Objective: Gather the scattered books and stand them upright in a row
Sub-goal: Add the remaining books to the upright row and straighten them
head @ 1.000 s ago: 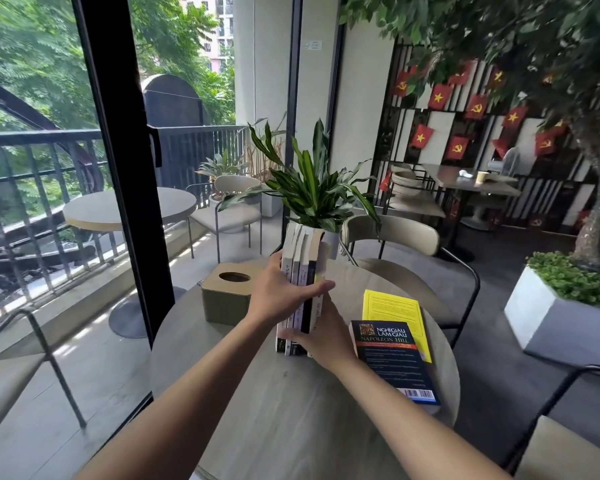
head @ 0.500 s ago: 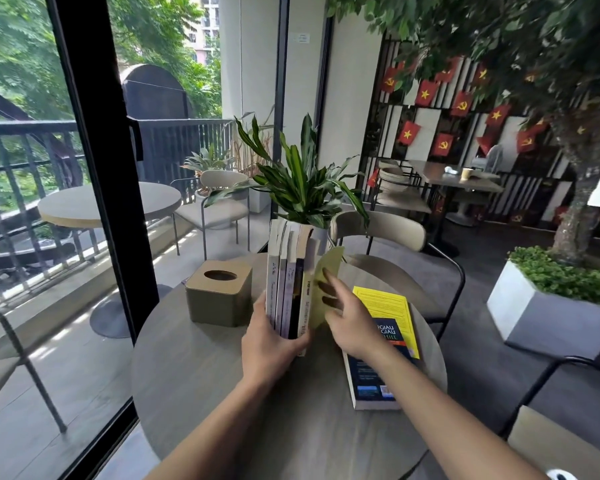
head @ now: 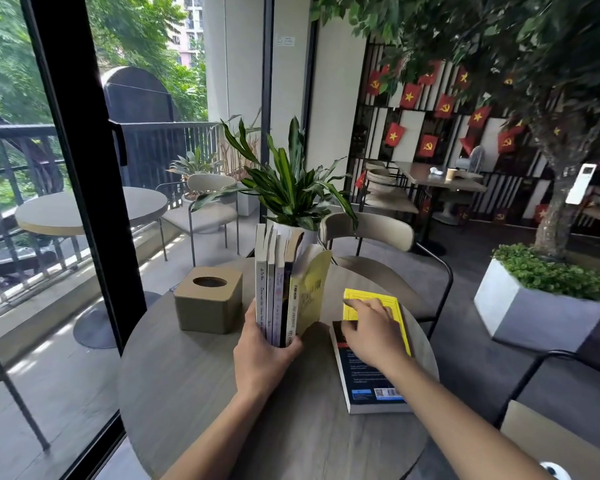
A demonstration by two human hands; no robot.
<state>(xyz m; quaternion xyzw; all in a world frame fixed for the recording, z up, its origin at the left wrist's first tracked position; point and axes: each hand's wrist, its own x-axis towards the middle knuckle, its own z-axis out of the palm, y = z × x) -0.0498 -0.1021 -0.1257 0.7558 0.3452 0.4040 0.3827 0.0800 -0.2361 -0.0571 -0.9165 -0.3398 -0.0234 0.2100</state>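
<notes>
At the centre of the frame a row of upright books (head: 278, 296) is held on a round table (head: 194, 375), clasped at its lower end by the left hand (head: 262, 355), with the thumb on the left side and the fingers wrapped round the right. The rightmost book of the row, a yellow-green one (head: 310, 292), is seen with its cover splayed open to the right. Right of centre, two books are lying flat: a dark book (head: 371, 386) is stacked on a yellow book (head: 371, 301), whose far end and right edge are left showing. The right hand (head: 371, 332) is laid palm down over both, fingers spread and touching the covers, and nothing is gripped by it. A tan tissue box (head: 207, 299) is placed just left of the row, apart from it. A potted plant (head: 291, 192) is set directly behind the row, at the table's far edge. A chair (head: 368, 233) is seen beyond the table, right of the plant.
</notes>
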